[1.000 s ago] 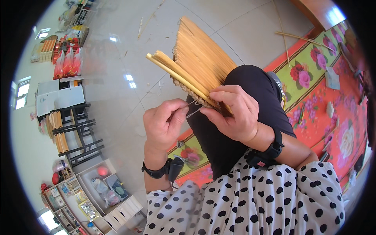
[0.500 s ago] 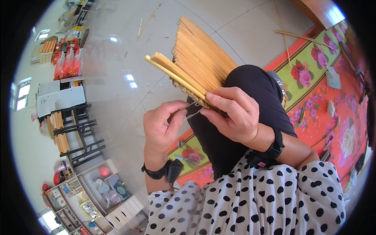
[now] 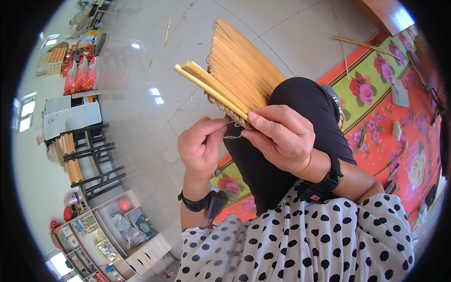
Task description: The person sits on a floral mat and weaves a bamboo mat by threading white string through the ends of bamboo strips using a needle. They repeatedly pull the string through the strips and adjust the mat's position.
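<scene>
A panel of yellow-brown straw stalks slants away over my raised dark-trousered knee, its left edge bound with a braided cord. My right hand is closed on the near corner of this panel, thumb pressed on a thick pale yellow stalk that lies along the edge. Close to that corner, my left hand pinches with thumb and forefinger. A thin pale thread runs in the gap between the two hands; its end at the left fingertips is hard to make out.
Loose stalks lie on the grey tiled floor and across the edge of a red floral mat at the right. A wooden table corner juts in at the far right. Left are folded black-legged stands and a cabinet with bags.
My left hand has shifted slightly right, nearer the panel's corner, and the thread between the hands hangs slacker. My right hand and the panel have hardly moved.
</scene>
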Tool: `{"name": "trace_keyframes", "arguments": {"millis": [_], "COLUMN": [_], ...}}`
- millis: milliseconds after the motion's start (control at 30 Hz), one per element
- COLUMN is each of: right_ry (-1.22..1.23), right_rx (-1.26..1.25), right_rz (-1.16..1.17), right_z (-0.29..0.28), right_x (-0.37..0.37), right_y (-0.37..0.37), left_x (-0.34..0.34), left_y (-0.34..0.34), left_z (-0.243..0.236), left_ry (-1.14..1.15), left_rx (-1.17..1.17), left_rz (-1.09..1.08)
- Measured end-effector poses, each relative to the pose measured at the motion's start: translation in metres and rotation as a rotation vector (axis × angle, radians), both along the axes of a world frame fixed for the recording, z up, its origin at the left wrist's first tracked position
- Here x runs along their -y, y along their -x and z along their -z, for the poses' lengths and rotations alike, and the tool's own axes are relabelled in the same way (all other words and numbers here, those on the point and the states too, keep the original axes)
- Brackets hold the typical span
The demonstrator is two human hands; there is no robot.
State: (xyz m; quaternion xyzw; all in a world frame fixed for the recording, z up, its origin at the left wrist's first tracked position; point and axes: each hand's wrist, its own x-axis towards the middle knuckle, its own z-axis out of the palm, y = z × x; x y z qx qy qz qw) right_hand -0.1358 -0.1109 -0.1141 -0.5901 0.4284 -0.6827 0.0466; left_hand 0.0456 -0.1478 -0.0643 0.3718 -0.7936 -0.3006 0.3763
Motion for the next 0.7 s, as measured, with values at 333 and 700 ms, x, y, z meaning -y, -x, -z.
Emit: {"name": "trace_keyframes", "arguments": {"millis": [333, 700], "right_ry": [0.006, -0.009], "right_rx": [-0.021, -0.011], "right_rz": [0.016, 0.004], "right_z": [-0.001, -0.003], "right_x": [0.0, 0.0], "right_y": [0.0, -0.002], "left_x": [0.004, 0.003], "left_y": [0.003, 0.003], "left_z": [0.013, 0.004], "left_ry": [-0.003, 0.023], "left_rx": [-0.098, -0.013], "left_rz": [-0.004, -0.005]}}
